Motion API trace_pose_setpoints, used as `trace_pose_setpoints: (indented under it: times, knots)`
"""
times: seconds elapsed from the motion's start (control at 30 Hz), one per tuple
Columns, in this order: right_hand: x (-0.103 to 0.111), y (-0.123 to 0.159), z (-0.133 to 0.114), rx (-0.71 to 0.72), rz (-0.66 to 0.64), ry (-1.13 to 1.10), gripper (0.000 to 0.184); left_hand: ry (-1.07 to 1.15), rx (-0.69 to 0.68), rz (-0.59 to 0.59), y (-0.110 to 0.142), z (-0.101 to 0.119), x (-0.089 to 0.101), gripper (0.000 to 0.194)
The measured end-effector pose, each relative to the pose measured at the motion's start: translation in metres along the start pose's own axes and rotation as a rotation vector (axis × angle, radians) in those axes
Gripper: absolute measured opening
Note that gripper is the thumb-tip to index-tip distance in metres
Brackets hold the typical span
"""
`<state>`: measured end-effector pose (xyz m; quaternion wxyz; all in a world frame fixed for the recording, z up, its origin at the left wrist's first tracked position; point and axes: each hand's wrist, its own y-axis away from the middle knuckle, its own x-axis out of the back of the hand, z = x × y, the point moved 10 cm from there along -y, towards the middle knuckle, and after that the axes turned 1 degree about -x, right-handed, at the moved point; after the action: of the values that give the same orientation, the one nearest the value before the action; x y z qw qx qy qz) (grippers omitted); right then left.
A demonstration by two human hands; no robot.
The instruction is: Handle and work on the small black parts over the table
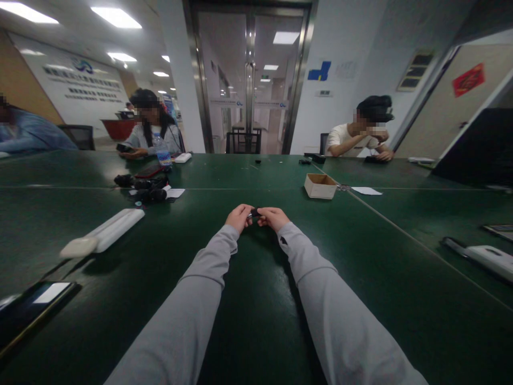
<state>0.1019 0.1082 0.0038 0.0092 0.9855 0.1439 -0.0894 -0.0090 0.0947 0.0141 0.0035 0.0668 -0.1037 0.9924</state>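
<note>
Both arms reach out over the dark green table point(256, 299), and the hands meet near its middle. Between the fingertips is a small black item with a shiny metal part point(254, 213), too small to name. My left hand point(239, 216) is closed in a pinch on its left end, where the metal glints. From the other side my right hand point(273, 218) pinches its dark end. The fingers cover much of the item.
An open cardboard box point(320, 187) stands right of the hands. Leftward lie black camera-like gear point(149, 190), a water bottle point(162, 154), a long white device point(108, 230) and a phone point(38, 307). Another white device point(489, 259) is far right. Several people sit across the table.
</note>
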Motion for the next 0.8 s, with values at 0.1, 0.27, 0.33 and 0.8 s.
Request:
trace_pose_setpoints:
  times: [0.1, 0.27, 0.33, 0.8]
  knots:
    - [0.0004, -0.0006, -0.0002, 0.005, 0.003, -0.004, 0.010, -0.006, 0.001, -0.007, -0.0009, -0.0010, -0.0001, 0.020]
    - [-0.0002, -0.0018, 0.0014, 0.006, -0.012, 0.009, 0.014, -0.026, -0.003, -0.016, -0.0014, -0.0017, 0.0000, 0.027]
    - [-0.0002, -0.0021, 0.0008, 0.021, -0.020, -0.006, 0.015, -0.007, 0.004, -0.024, -0.0011, -0.0020, -0.0006, 0.023]
    - [-0.0010, -0.0014, 0.0002, 0.018, -0.030, -0.012, 0.014, -0.070, -0.020, -0.010, 0.0025, 0.0064, -0.0003, 0.024]
